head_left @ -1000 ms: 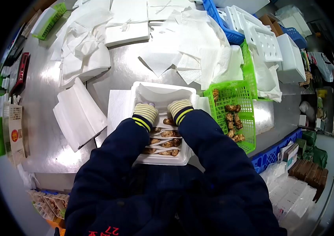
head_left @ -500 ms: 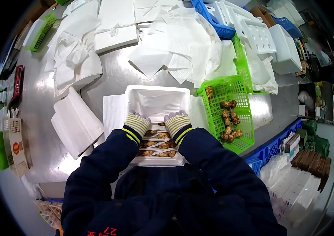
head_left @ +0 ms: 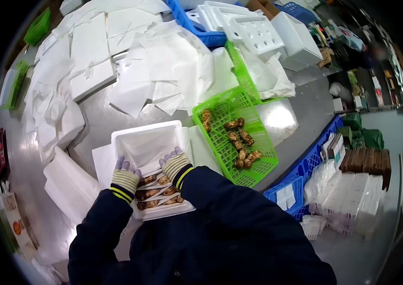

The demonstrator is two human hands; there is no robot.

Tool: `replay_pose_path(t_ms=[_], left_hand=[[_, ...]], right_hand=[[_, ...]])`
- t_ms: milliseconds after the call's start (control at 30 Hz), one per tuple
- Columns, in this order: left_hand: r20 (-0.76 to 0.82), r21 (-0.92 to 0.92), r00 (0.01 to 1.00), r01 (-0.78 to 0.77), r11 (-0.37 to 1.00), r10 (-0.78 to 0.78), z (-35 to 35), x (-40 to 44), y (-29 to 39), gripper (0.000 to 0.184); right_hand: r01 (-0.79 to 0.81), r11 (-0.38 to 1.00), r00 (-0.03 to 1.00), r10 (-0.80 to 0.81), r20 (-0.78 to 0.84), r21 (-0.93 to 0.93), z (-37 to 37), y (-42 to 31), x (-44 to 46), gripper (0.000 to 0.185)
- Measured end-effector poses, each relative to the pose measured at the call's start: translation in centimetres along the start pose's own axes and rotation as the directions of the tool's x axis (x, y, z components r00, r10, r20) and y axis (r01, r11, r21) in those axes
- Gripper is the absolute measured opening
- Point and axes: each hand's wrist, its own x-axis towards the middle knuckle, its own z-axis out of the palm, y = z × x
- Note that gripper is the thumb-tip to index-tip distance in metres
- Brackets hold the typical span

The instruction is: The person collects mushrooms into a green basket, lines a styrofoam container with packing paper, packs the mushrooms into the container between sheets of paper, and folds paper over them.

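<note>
A white foam box [head_left: 150,133] stands before me, lined with white paper. Brown mushrooms [head_left: 148,194] lie in rows in its near half, with folded white paper strips [head_left: 157,197] between the rows. My left hand [head_left: 126,174], in a lavender glove with a striped cuff, is at the box's left side, fingers stretched out and apart. My right hand [head_left: 175,162], gloved alike, rests over the right side by the farthest row, fingers extended. Both touch or hover at the paper; the contact itself is hidden. To the right, a green basket [head_left: 264,142] holds several more mushrooms.
White paper sheets [head_left: 163,61] cover the back of the metal table [head_left: 101,118]. A folded paper stack [head_left: 71,183] lies left of the box. Foam lids [head_left: 253,33], a white foam box [head_left: 294,40] and a blue crate [head_left: 196,33] stand behind. A blue basket [head_left: 288,194] is at right.
My view has turned to the right, so the box appears tilted and farther left. My hands stay at the box, set a little wider apart, with more of the mushrooms showing between them.
</note>
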Motion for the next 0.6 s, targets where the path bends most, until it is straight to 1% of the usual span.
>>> replay_pose_path(t_ms=[33, 67, 100, 167, 200, 233, 267, 300, 333, 367, 433, 500, 567, 600], left_hand=[[-0.066, 0.006, 0.998, 0.025, 1.000, -0.024, -0.2, 0.4, 0.2, 0.009], [-0.084, -0.010, 0.996, -0.036, 0.999, 0.035, -0.6, 0.1, 0.1, 0.014], [-0.060, -0.019, 0.997, -0.044, 0.999, 0.042, -1.1, -0.2, -0.1, 0.024], [-0.197, -0.143, 0.979, 0.029, 0.989, -0.057, -2.6, -0.3, 0.3, 0.036], [-0.274, -0.142, 0.958, 0.044, 0.989, -0.082, -2.9, -0.5, 0.3, 0.038], [-0.269, -0.182, 0.954, 0.084, 0.980, -0.132, -3.5, -0.9, 0.5, 0.041], [-0.286, -0.203, 0.945, 0.104, 0.974, -0.161, -3.8, -1.0, 0.7, 0.041], [-0.307, -0.221, 0.933, 0.124, 0.967, -0.190, -4.0, -1.0, 0.9, 0.042], [-0.339, -0.252, 0.920, 0.115, 0.961, -0.199, -4.2, -1.0, 1.1, 0.042], [-0.366, -0.281, 0.906, 0.108, 0.954, -0.211, -4.4, -1.1, 1.3, 0.042], [-0.351, -0.321, 0.906, 0.120, 0.939, -0.236, -5.2, -1.0, 1.6, 0.040], [-0.326, -0.352, 0.907, 0.145, 0.925, -0.267, -5.7, -1.2, 1.6, 0.039], [-0.357, -0.358, 0.882, 0.174, 0.917, -0.306, -6.1, -2.0, 1.0, 0.039], [-0.356, -0.366, 0.868, 0.211, 0.906, -0.345, -6.1, -2.6, 0.7, 0.039]], right_hand=[[0.020, 0.999, 1.000, -0.020, -0.009, 0.031, -0.1, 0.2, -0.2, 0.027], [0.035, 0.995, 0.999, -0.032, -0.030, 0.093, -0.1, 0.3, -0.4, 0.024], [0.182, 0.957, 0.971, -0.139, -0.193, 0.227, -2.6, 1.3, -2.1, 0.025], [0.105, 0.863, 0.960, 0.041, -0.276, 0.494, -5.9, 3.4, -3.8, 0.030], [-0.052, 0.888, 0.931, 0.209, -0.301, 0.457, -4.9, 5.5, -4.9, 0.031], [-0.209, 0.883, 0.871, 0.363, -0.331, 0.421, -3.7, 8.0, -6.2, 0.032], [-0.414, 0.667, 0.777, 0.613, -0.141, 0.619, -3.1, 11.2, -7.3, 0.034], [-0.560, 0.641, 0.690, 0.712, -0.132, 0.525, -3.1, 12.7, -9.5, 0.039], [-0.689, 0.554, 0.629, 0.778, 0.004, 0.467, -2.6, 13.9, -10.4, 0.044], [-0.797, 0.463, 0.546, 0.827, 0.135, 0.387, -1.3, 15.0, -10.9, 0.049], [-0.758, 0.556, 0.618, 0.780, 0.102, 0.341, 3.6, 17.5, -11.3, 0.060], [-0.759, 0.536, 0.609, 0.785, 0.110, 0.370, 2.9, 18.3, -11.2, 0.055], [-0.699, 0.461, 0.595, 0.799, 0.087, 0.546, 5.5, 19.7, -11.5, 0.048], [-0.560, 0.484, 0.619, 0.784, -0.049, 0.673, 4.7, 18.5, -11.7, 0.046]])
